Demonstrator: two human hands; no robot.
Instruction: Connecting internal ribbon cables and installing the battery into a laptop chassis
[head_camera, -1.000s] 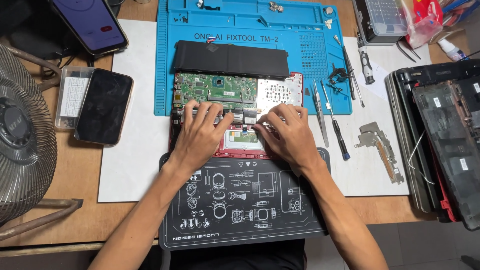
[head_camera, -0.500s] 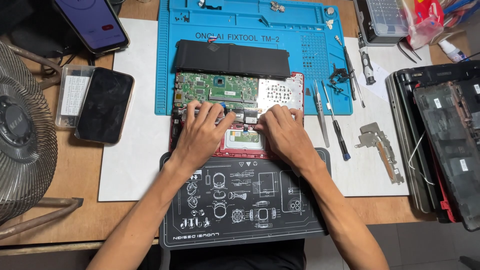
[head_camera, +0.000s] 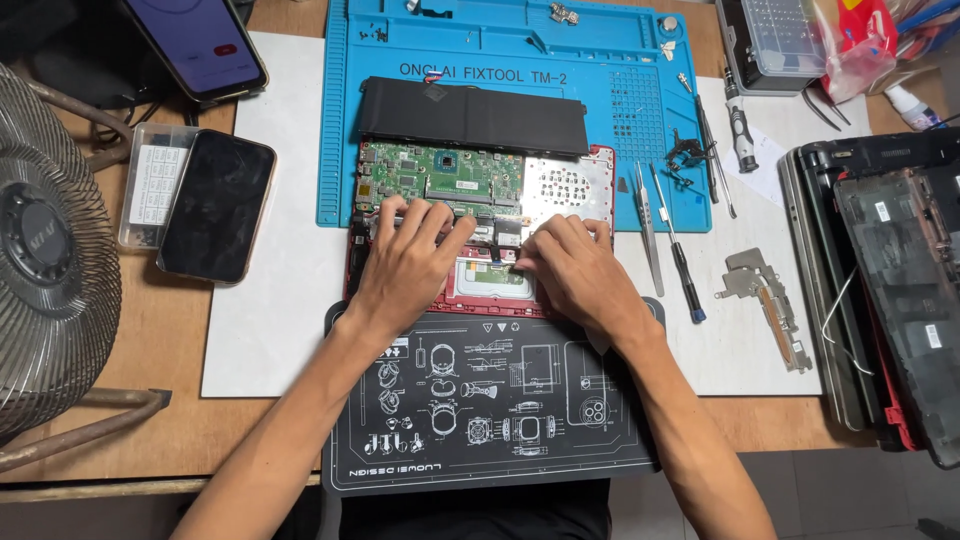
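Beside the dark phone (head_camera: 217, 206), the left hand (head_camera: 408, 262) lies spread, gripping nothing, on the opened laptop (head_camera: 480, 200) mid-bench, while the right hand (head_camera: 572, 272) pinches a small cable end there, likely thin, fragile and best held by its edges, tweezers (head_camera: 648, 228) alongside.

Your left hand (head_camera: 408, 262) and right hand (head_camera: 578, 272): both bare, no gloves. No rings, no watch, no wristband showing on either. Fingernails cut short. Your forearms are bare all the way down to the lower edge of the view; no sleeve or cuff comes into sight. Both arms are lean, with knuckles and tendons standing out on the backs of your hands. Dark clothing shows between your arms at the bottom edge.
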